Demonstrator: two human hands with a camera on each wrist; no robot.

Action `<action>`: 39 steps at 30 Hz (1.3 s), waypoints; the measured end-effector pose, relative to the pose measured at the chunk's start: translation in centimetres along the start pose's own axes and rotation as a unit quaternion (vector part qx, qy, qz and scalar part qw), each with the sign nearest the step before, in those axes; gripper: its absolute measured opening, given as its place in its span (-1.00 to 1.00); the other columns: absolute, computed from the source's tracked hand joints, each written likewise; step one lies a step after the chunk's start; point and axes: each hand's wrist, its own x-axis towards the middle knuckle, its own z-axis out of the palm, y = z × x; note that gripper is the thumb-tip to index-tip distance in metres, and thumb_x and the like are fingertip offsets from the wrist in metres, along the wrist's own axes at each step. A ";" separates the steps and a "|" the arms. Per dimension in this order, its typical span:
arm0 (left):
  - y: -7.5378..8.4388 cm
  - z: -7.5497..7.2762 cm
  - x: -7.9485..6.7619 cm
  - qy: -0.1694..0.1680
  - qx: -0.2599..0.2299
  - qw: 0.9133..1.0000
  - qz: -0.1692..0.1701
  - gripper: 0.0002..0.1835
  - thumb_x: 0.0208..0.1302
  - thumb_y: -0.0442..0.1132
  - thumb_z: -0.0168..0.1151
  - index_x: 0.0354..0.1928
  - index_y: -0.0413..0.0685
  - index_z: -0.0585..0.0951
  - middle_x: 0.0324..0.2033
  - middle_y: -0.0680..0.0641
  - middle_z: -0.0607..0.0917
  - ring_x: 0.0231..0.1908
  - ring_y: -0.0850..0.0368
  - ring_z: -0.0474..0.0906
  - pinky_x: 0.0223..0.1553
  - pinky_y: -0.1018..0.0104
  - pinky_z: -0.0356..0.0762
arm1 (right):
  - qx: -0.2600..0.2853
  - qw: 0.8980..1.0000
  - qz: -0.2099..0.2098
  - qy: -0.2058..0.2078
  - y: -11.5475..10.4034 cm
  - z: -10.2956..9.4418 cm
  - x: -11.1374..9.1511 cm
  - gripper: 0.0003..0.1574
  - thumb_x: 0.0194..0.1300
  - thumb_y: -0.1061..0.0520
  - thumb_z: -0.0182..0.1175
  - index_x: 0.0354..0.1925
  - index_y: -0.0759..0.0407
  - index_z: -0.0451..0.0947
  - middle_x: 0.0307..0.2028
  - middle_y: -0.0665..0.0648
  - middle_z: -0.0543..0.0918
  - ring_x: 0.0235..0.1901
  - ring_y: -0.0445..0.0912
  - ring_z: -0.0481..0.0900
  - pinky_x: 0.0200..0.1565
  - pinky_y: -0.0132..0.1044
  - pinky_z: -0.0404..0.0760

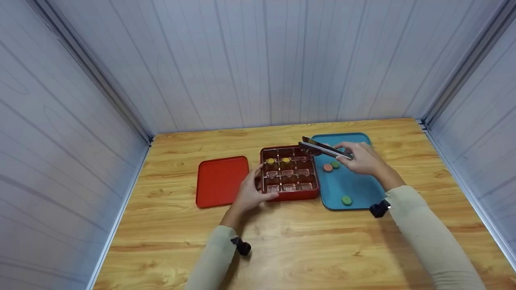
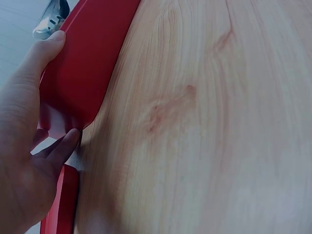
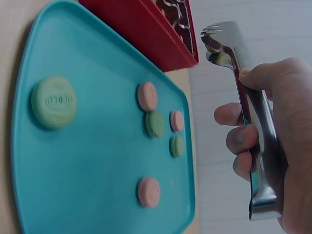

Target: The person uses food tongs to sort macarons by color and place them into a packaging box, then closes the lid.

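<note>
My left hand (image 1: 250, 194) grips the near left corner of a red compartment box (image 1: 297, 195), thumb along the front wall and fingers at the side. Two yellow macarons (image 1: 270, 160) sit in the box's back row, left and middle. My right hand (image 1: 363, 158) holds metal food tongs (image 1: 328, 150), their tips above the back right compartment. In the right wrist view, a yellowish patch shows between the tong tips; I cannot tell whether it is a macaron or a reflection. Pink macarons (image 3: 147, 96) and green macarons (image 3: 54, 102) lie on a blue tray (image 3: 97, 161).
Left of the box lies a red square lid or tray (image 1: 223, 181), close to my left hand. The blue tray stands right beside the box. A wooden table (image 1: 282, 245) carries everything, with pale panel walls (image 1: 250, 64) behind and at both sides.
</note>
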 end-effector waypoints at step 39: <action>-0.1 0.0 -0.3 0.006 -0.009 1.000 0.014 0.29 0.09 0.03 0.84 0.78 0.02 0.24 0.66 -0.34 0.44 0.63 -0.36 0.44 0.58 -0.22 0.60 | -0.023 0.999 0.044 0.019 -2.2 3.7 0.1 -0.37 0.61 0.01 0.29 0.52 0.17 0.61 -0.70 -0.10 0.17 -0.69 -0.19 0.06 -0.57 -0.31 0.05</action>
